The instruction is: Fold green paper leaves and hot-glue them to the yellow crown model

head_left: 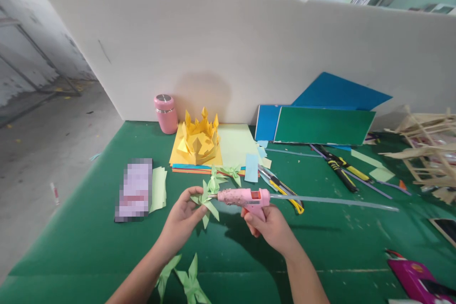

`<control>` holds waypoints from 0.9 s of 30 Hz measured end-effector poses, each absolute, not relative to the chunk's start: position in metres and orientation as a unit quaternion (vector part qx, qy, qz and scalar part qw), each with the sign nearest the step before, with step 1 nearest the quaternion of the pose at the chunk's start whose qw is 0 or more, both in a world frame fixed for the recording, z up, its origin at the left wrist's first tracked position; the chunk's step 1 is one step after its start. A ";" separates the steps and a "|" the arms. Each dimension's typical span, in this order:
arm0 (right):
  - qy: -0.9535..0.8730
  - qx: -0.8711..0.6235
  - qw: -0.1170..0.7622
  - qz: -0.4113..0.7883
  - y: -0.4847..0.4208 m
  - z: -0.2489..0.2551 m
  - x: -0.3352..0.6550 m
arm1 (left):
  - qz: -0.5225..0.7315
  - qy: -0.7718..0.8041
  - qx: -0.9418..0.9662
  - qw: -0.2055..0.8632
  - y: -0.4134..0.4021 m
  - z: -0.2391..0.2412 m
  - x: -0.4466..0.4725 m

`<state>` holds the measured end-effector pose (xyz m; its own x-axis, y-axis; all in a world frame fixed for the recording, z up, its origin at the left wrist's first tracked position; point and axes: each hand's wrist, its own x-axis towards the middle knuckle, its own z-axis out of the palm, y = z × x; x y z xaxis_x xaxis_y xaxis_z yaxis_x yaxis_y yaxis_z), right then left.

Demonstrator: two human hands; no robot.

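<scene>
My left hand is closed on a light green folded paper flower, holding it above the green table. A pink glue gun sits in my right hand, which grips its handle. The nozzle points left and touches the flower. A long clear glue stick sticks out of the gun's back to the right. Two more green paper flowers lie near the table's front edge, under my left arm.
A yellow paper crown stands on a stack of coloured paper beside a pink flask. Craft knives, blue and green boards, a wooden stick frame and a magenta tool lie to the right. A white partition closes the back.
</scene>
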<state>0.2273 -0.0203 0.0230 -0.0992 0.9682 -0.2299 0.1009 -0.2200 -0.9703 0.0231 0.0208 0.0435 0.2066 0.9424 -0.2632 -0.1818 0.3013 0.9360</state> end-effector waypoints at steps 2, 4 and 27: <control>-0.493 -0.550 0.382 0.556 -0.020 0.025 0.227 | 0.424 0.462 0.408 0.663 0.021 0.044 0.024; -0.494 -0.556 0.378 0.551 -0.020 0.026 0.226 | 0.422 0.464 0.405 0.665 0.021 0.045 0.024; -0.517 -0.579 0.377 0.505 -0.020 0.024 0.229 | 0.403 0.455 0.395 0.689 0.019 0.044 0.021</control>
